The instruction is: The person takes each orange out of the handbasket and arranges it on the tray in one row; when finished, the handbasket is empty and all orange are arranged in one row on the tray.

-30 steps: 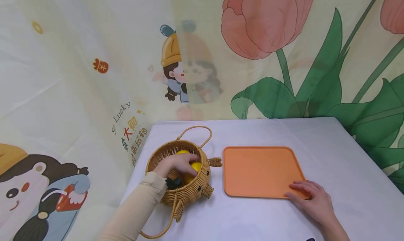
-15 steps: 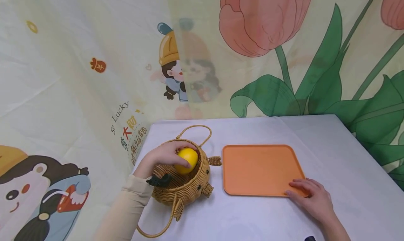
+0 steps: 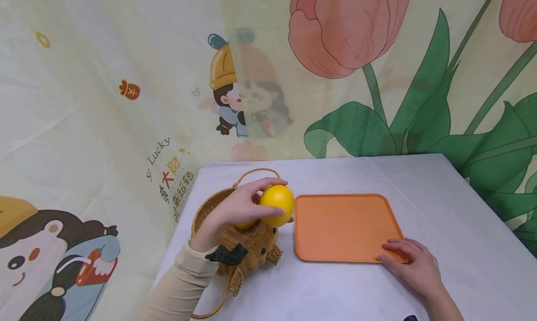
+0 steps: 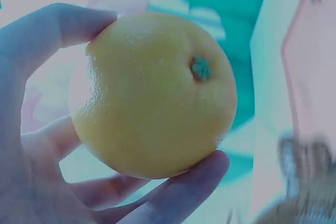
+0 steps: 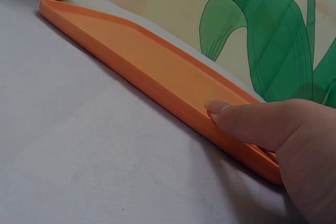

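My left hand (image 3: 241, 204) holds a yellow orange (image 3: 278, 202) between thumb and fingers, above the right side of a wicker basket (image 3: 247, 251). In the left wrist view the orange (image 4: 152, 98) shows a small green star-shaped stem end, with fingertips spread round its sides. Part of another yellow fruit (image 3: 245, 225) shows inside the basket below this hand; the rest of the inside is mostly hidden. My right hand (image 3: 415, 265) rests on the near right corner of an orange tray (image 3: 344, 232), its thumb (image 5: 252, 121) lying over the near rim.
The basket's thin loop handles (image 3: 260, 170) stick out behind and in front, and small woven fins (image 3: 237, 281) jut from its side. A white cloth (image 3: 319, 288) covers the table. Printed curtains (image 3: 356, 101) hang close behind it.
My left hand has lifted the orange out of the basket and carried it right, over the rim. My right hand stays at the tray's corner.
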Action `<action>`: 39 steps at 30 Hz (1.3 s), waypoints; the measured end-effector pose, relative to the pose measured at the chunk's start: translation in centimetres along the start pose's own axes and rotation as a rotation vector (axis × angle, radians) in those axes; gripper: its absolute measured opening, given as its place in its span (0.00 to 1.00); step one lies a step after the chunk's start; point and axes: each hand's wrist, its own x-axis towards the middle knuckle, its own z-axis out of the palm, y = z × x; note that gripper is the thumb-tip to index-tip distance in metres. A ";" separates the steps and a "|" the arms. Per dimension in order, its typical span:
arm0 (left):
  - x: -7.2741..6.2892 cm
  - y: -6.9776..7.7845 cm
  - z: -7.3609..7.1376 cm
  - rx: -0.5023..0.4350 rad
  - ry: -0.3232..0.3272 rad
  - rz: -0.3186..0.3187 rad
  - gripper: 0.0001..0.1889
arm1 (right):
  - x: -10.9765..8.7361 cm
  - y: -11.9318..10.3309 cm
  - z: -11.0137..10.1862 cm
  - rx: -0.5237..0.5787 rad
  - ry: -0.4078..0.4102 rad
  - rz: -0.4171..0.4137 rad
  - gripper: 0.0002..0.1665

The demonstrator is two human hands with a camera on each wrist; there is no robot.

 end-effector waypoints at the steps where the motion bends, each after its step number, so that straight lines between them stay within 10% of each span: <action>1: 0.3 0.5 0.8 -0.004 -0.008 0.010 0.31 | 0.0 0.1 -0.1 -0.001 0.003 -0.003 0.34; 9: 4.1 2.8 7.1 -0.061 -0.042 0.040 0.32 | 0.0 0.3 -0.6 -0.019 0.017 0.001 0.33; 22: 9.9 -0.4 16.4 -0.139 0.157 -0.216 0.34 | -0.1 -0.2 -0.9 -0.006 -0.006 0.006 0.36; 31: 11.7 -3.4 19.6 -0.226 0.251 -0.319 0.36 | -0.3 -0.3 0.0 0.000 -0.023 0.027 0.35; 39: 14.1 -4.8 21.4 -0.086 0.308 -0.354 0.42 | -0.2 -0.1 -0.1 -0.004 -0.007 0.002 0.34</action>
